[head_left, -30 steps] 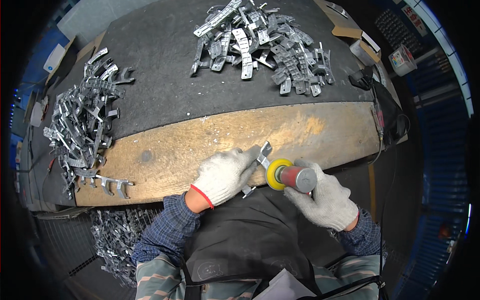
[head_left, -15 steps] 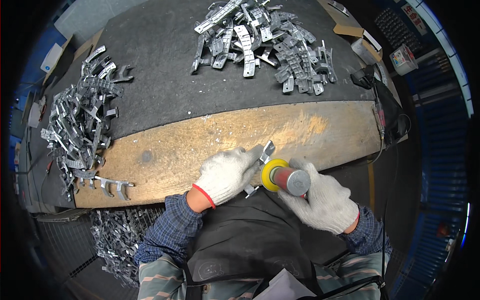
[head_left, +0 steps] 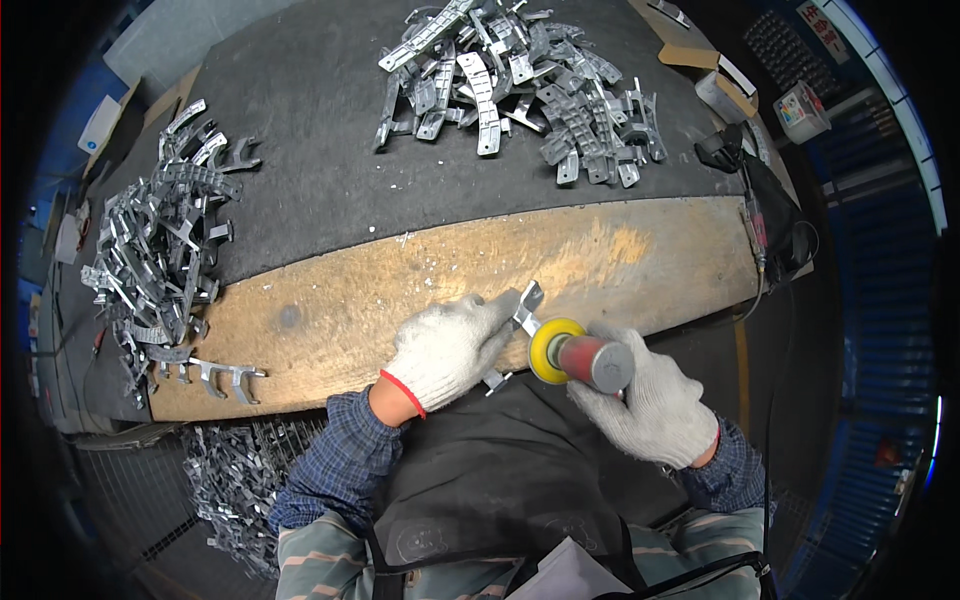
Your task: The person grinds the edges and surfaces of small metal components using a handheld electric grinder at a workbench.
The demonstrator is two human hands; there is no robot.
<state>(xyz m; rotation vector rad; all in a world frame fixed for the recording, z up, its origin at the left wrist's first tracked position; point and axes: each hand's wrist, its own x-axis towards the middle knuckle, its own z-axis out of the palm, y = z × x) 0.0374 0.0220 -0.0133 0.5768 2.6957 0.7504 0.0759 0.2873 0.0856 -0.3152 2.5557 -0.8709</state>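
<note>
With the clock's centre at the middle of the view and 12 at the top, the left hand [head_left: 448, 352], in a white knit glove with a red cuff, lies just off centre toward 8 o'clock. Its grip is closed around a silvery metal bracket [head_left: 525, 314]; that piece sits close to the centre, with an end jutting past the fingers toward 1 o'clock and metal also showing below the glove toward 6 o'clock.

The right hand [head_left: 660, 405], gloved in white too, is at 4 o'clock, its fingers curled around a red rotary tool [head_left: 595, 362] with a grey cap. The tool's yellow disc [head_left: 540, 350] is right beside the bracket; whether the 2 touch, I cannot tell.

A worn wooden board [head_left: 370, 315] spans from 8 to 3 o'clock. Beyond it, a dark mat [head_left: 310, 160] carries 2 heaps of brackets: the far heap [head_left: 485, 100] at 12 o'clock and the left heap [head_left: 165, 240] at 9 o'clock. Below the table edge, many small metal parts [head_left: 235, 490] lie at 8 o'clock. A dark apron [head_left: 480, 470] fills 6 o'clock, and a pale tub [head_left: 803, 112] stands at 2 o'clock
</note>
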